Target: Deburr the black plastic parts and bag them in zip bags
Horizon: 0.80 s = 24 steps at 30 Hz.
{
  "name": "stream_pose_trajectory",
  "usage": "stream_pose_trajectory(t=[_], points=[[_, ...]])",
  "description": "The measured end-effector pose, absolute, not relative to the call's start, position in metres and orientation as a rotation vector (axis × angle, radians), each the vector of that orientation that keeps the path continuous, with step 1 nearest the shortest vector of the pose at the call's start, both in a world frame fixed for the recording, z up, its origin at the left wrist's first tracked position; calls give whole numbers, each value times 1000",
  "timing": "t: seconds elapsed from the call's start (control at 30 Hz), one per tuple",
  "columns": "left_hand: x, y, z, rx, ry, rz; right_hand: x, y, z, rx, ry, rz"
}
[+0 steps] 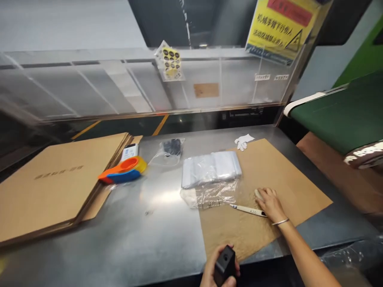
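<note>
My left hand (214, 269) is closed around a black box-shaped block (225, 265) with a small round hole in its face, at the table's front edge. My right hand (271, 205) rests on a brown cardboard sheet (299, 187), fingers curled over a small pale object (258, 194) that I cannot identify. Beside that hand lies a slim cream-coloured tool (249, 210) marked "A26", with a pointed tip and a dark end. Behind it, a stack of white packets in clear plastic (212, 169) sits partly on the sheet.
Flattened cardboard boxes (56, 179) are stacked at the left, with an orange, blue and yellow tape dispenser (124, 170) beside them. A bagged dark item (172, 147) and a white glove (244, 141) lie farther back. A green conveyor belt (344, 115) stands at the right.
</note>
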<state>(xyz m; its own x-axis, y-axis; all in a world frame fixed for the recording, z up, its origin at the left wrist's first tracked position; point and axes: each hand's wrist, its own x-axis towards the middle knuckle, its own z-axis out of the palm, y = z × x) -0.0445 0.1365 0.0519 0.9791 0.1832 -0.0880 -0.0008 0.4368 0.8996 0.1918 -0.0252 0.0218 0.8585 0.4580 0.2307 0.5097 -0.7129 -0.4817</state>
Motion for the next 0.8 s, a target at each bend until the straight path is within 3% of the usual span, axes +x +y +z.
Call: stream_pose_trajectory(t=[0.2,0.4,0.53,0.8], points=[[-58,145,40,1394,51,198,136,-19,75,-2170,-868,3],[-51,149,59,1837,43,437,51,10,127,-1668,-1382,161],[-45,147,70,1873,-86,546,49,18,133,-1596,-1537,23],[-49,151,69,1970,-123,623,38,20,121,-1637,-1344,135]])
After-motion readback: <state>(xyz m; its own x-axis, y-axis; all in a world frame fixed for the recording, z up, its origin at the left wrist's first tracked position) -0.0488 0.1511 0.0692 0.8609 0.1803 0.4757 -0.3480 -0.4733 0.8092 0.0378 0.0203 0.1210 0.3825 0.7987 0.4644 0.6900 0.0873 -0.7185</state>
